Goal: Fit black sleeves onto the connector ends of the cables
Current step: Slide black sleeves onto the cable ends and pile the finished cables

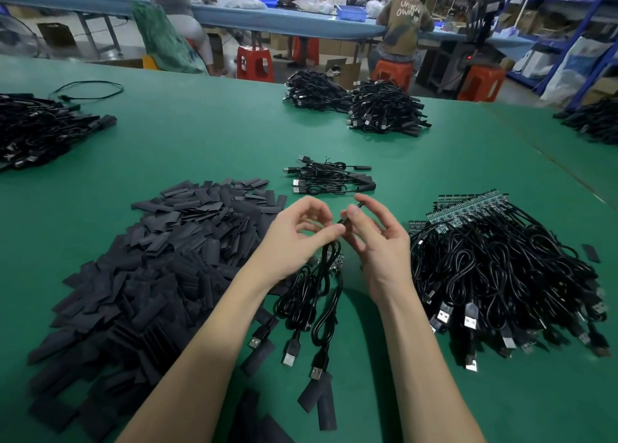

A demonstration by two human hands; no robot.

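Left hand point(301, 232): raised above the green table point(207, 135), fingers curled, thumb and forefinger pinching a few black USB cables point(314, 295) near their upper ends.
Right hand point(378, 238): just beside the left, thumb and forefinger pinching a black sleeve point(351, 213) that tilts up and away; other fingers loosely spread.
Held cables: hang from the left hand in loops, their USB plugs lying on the table between the forearms; small circuit boards show just below the fingers.
Sleeve and cable end: whether the sleeve is already on a connector end cannot be told.
Sleeve pile point(160, 262): a broad heap of flat black sleeves on the table to the left of the left forearm; a few loose ones lie near the plugs.
Unsleeved cable pile point(501, 275): right of the right hand, bare boards at the far side, USB plugs at the near side.
Small cable group point(329, 178): beyond the hands, with sleeved ends.
Far bundles point(361, 106): more black cable heaps at the far edge of the table, another at the left edge.
Background: people seated on red stools point(254, 63) at a blue bench.
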